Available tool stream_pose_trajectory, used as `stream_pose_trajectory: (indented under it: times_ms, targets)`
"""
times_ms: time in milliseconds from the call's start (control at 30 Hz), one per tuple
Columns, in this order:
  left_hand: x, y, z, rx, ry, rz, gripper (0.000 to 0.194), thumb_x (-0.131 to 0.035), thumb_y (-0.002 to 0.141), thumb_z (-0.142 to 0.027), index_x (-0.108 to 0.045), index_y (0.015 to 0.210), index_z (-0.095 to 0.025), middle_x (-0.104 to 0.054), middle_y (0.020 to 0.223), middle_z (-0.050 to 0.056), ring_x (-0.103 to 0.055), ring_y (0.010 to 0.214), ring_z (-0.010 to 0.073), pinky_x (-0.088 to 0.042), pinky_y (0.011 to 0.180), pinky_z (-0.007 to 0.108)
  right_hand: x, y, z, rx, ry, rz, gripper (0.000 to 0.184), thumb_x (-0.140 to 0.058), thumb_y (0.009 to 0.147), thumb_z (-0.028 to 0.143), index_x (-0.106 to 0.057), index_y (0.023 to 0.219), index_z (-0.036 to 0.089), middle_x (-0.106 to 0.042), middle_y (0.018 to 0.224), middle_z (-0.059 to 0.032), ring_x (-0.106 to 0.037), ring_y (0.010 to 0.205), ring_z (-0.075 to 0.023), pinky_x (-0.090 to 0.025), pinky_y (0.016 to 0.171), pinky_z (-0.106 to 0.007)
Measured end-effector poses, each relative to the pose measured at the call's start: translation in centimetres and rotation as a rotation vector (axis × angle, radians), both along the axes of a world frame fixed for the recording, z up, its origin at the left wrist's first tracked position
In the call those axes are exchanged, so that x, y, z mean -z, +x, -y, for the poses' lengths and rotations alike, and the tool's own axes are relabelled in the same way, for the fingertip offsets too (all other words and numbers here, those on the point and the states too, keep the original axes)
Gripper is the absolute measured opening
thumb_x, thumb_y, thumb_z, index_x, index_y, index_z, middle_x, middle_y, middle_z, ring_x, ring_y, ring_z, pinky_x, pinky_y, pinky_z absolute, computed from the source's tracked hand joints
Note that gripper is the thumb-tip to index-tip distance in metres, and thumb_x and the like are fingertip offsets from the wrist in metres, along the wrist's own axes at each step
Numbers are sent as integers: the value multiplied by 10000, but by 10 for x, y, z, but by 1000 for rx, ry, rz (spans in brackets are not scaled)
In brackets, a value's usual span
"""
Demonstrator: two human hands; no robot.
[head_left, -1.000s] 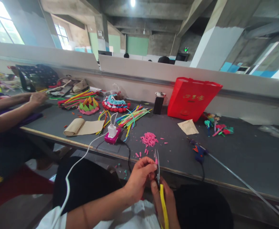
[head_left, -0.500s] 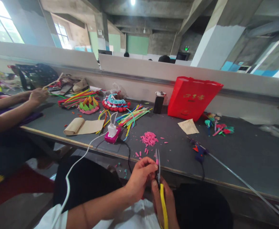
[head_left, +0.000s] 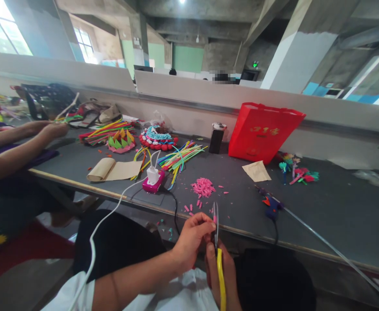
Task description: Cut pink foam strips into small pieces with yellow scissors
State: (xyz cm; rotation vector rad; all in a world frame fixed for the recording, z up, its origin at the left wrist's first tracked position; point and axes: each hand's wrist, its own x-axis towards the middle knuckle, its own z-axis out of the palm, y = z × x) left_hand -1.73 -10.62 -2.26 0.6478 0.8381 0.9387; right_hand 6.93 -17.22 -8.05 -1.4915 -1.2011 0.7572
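In my right hand (head_left: 223, 268) is a pair of scissors with yellow handles (head_left: 221, 276), their blades pointing up and away at the table's front edge. My left hand (head_left: 194, 237) pinches a small pink piece (head_left: 214, 219) between thumb and fingertips, right at the scissor blades. Whether the blades touch it I cannot tell. Beyond my hands a heap of pink cut pieces (head_left: 203, 187) lies on the dark table (head_left: 241, 203), with several loose bits scattered around it.
Left of the heap stand a magenta power socket (head_left: 153, 182) with a white plug and colourful strips (head_left: 184, 156). On the right lie a glue gun (head_left: 271, 207) with a long glue stick, and a red bag (head_left: 263, 134). A co-worker's hands (head_left: 55, 128) work at far left.
My hands and the scissors stay almost in place, with the pink piece still at the blades. The co-worker's hands at the left have shifted slightly.
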Motion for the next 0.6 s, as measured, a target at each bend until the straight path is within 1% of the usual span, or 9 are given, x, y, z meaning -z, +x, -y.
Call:
stream_pose_trajectory:
  times_ms: [67,167,267,333,433,500,600]
  targets:
    - [0,0,0,-7,-4,11,129,-681,622,-182,-557,654,-165,-492,478,-53,-409,440,68,-290,468,199,0,2,-1,-11,-23,31,532,-427,898,594,-635,1133,165,-709,1047,-118,-671,910,-239,-531,771,-303]
    - [1,0,2,-14,-11,22,125,-672,622,-173,-548,643,-167,-486,482,-53,-411,447,71,-295,472,203,-1,3,-1,-32,-39,39,550,-419,887,616,-652,1096,163,-717,1015,-115,-675,914,-243,-528,772,-288]
    - [1,-1,4,-4,0,29,123,-669,628,-174,-548,650,-168,-493,500,-50,-408,455,72,-291,469,204,-5,2,2,-51,-52,19,556,-405,897,606,-643,1106,149,-716,983,-118,-674,858,-232,-525,734,-278]
    - [1,-1,4,5,-4,44,119,-665,631,-174,-548,659,-169,-486,500,-51,-399,451,72,-280,463,204,-8,1,4,-36,-56,10,545,-394,907,597,-646,1086,149,-715,945,-109,-668,812,-220,-521,698,-270]
    - [0,-3,2,19,-23,99,99,-642,637,-163,-551,673,-170,-468,488,-53,-398,449,74,-274,464,204,-10,1,4,-4,-60,33,532,-418,885,621,-671,973,161,-710,817,-80,-653,719,-202,-512,611,-251]
    - [-2,-6,0,22,-32,141,82,-624,638,-151,-555,680,-167,-459,488,-52,-406,453,75,-277,472,205,-10,2,3,2,-61,57,526,-454,857,638,-677,906,165,-687,710,-57,-621,619,-179,-492,535,-234]
    - [-5,-10,-2,42,-31,197,73,-601,633,-129,-549,673,-160,-447,506,-51,-406,455,70,-283,484,208,-10,3,3,7,-70,43,496,-497,838,628,-680,899,171,-624,572,-13,-565,508,-149,-450,453,-211]
